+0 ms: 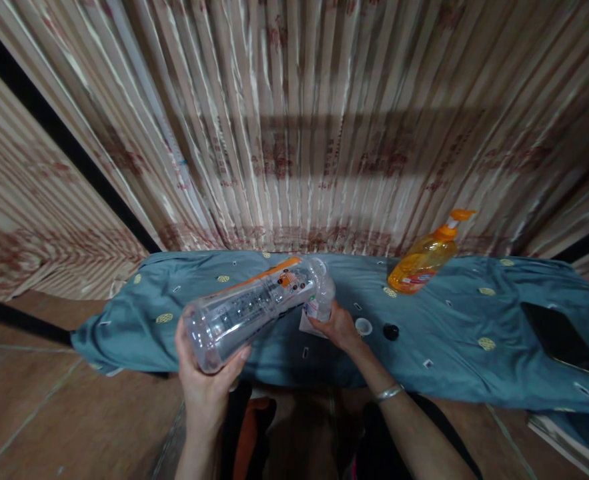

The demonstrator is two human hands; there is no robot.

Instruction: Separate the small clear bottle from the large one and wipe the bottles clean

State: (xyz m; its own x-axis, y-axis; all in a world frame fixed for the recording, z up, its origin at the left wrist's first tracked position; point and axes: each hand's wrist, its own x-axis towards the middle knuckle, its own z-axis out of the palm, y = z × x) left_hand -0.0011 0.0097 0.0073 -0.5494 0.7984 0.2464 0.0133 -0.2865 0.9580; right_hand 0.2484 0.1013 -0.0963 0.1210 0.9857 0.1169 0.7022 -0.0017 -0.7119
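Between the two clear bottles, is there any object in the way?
Nothing visible stands between the large bottle in the left hand and the small bottle in the right hand; whether they touch is unclear.

Bottles first, and it's three: one large clear bottle, one smaller clear bottle, one pump bottle! Small round pieces, that's two: one white piece, one black piece. One phone, one bracelet, one blue-green cloth!

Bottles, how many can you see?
3: a big clear bottle in the left hand, a small clear bottle in the right hand, and an orange pump bottle on the blue-green cloth.
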